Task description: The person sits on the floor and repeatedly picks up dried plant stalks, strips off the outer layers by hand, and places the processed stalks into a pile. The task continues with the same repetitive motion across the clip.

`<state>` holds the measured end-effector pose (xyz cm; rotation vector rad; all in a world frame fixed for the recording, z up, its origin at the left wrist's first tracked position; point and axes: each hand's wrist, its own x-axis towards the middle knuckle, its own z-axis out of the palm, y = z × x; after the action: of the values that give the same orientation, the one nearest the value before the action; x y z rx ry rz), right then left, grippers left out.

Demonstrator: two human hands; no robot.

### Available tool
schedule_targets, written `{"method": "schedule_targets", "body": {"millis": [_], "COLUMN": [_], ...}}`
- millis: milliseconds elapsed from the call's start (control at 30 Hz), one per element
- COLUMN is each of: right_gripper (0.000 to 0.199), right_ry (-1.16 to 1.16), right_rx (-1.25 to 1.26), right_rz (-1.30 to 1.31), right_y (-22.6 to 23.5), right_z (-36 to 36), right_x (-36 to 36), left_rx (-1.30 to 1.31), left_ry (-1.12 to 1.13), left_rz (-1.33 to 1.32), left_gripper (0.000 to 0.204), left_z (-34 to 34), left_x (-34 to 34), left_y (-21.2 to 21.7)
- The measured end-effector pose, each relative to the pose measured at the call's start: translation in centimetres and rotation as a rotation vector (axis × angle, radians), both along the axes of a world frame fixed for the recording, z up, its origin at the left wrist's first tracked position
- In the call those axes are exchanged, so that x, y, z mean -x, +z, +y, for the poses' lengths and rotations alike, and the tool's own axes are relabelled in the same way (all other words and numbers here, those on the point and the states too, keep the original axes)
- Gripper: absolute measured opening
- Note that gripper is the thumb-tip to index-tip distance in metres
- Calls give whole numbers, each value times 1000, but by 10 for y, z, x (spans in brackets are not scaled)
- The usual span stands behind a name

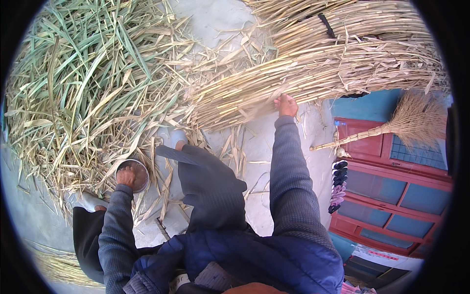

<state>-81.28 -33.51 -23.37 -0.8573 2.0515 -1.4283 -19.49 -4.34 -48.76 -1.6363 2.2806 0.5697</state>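
My right hand (287,106) is stretched forward to the near edge of a long bundle of dry reed stalks (313,78). Its fingers are pinched together on a pale dry leaf (267,105), smeared by motion against the stalks. Low on the left, my left hand (126,177) rests within the rim of a small round brown vessel (142,179) with a pale edge. Those fingers are curled, and their tips and whatever they hold are hidden.
A big heap of green and straw-coloured leaves (98,83) spreads over the left. More stalks tied with a dark band (326,25) lie at the far right. A broom (387,128), a row of shoes (338,186) and a red door (387,181) are on the right.
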Motion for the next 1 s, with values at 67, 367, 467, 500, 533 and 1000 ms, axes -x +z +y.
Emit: {"method": "schedule_targets", "body": {"millis": [67, 367, 467, 500, 533, 1000], "right_gripper": [19, 14, 24, 27, 31, 41], "right_ry": [-12, 158, 142, 116, 125, -5], "right_rx": [-18, -7, -262, -352, -405, -358], "right_rz": [45, 188, 717, 861, 1003, 343], "right_y": [8, 41, 54, 55, 58, 67], "right_z": [3, -48, -71, -76, -84, -138], "right_x": [-1, -61, -82, -86, -88, -31], "left_rx": [-18, -14, 43, 69, 129, 60], "left_ry": [21, -20, 26, 46, 72, 110], "left_rz": [-64, 120, 200, 221, 224, 85], "left_gripper": [13, 14, 7, 6, 5, 11], "left_z": [6, 23, 4, -4, -10, -34], "left_x": [7, 10, 7, 5, 4, -10], "left_y": [-10, -30, -14, -7, 0, 50]}}
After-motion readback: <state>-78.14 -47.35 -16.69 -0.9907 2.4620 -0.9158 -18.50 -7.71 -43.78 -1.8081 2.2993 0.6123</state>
